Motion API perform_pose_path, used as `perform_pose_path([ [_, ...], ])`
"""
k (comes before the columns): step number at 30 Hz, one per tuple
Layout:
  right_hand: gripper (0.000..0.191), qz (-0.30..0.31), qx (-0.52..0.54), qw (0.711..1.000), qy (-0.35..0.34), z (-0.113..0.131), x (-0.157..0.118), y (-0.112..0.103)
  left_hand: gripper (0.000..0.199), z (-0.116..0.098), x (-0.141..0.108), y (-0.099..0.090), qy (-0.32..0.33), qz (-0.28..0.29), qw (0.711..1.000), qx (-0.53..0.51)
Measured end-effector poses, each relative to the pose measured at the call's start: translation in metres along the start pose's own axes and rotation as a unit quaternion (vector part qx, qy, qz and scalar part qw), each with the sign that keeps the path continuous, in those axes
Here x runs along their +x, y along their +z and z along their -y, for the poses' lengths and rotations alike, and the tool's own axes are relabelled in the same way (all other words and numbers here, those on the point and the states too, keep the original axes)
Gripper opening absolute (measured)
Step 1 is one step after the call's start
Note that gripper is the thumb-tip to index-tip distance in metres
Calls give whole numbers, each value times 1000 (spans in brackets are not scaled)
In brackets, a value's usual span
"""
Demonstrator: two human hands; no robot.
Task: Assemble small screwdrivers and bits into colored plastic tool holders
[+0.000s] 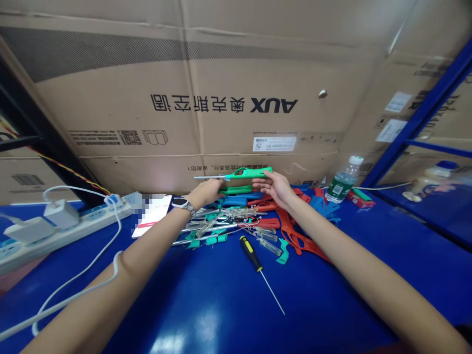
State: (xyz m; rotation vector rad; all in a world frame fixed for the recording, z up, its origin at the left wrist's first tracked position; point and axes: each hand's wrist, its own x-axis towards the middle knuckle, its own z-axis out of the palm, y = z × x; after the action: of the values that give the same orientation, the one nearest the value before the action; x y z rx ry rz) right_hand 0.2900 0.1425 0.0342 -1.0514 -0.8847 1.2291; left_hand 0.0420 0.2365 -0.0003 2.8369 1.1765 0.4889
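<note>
Above a pile of lighter parts, a green long-necked lighter [250, 173] is held level, its metal tube pointing left. My right hand [276, 189] grips the handle's rear end between thumb and fingers. Just below the metal tube is my left hand [206, 193], seen from the back, with its fingers curled; what they hold is hidden. A second green lighter [238, 189] lies under the first, between my hands. Blue handles [236, 200], red handles [285, 226], clear plastic tanks [269, 246] and small green pieces [283, 251] are heaped below.
A black-and-yellow screwdriver [250, 253] lies on the blue table [206, 300] in front of the pile. To the right stands a water bottle [344, 179] beside a small red box [357, 198]. A power strip [92, 216] with white cables is at left. Cardboard [221, 64] rises behind.
</note>
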Motion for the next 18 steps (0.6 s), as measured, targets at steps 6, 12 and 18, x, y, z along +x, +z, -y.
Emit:
perform_pose_path([
  [6, 15, -6, -1, 1000, -9, -6, 1, -4, 32, 11, -2, 6, -16, -15, 1000, -13],
  [12, 15, -9, 5, 1000, -11, -9, 1, -1, 35, -1, -36, -7, 50, -78, 996, 7],
  [18, 18, -10, -8, 1000, 1, -12, 1, 8, 37, -4, -47, -9, 42, -85, 995, 22],
])
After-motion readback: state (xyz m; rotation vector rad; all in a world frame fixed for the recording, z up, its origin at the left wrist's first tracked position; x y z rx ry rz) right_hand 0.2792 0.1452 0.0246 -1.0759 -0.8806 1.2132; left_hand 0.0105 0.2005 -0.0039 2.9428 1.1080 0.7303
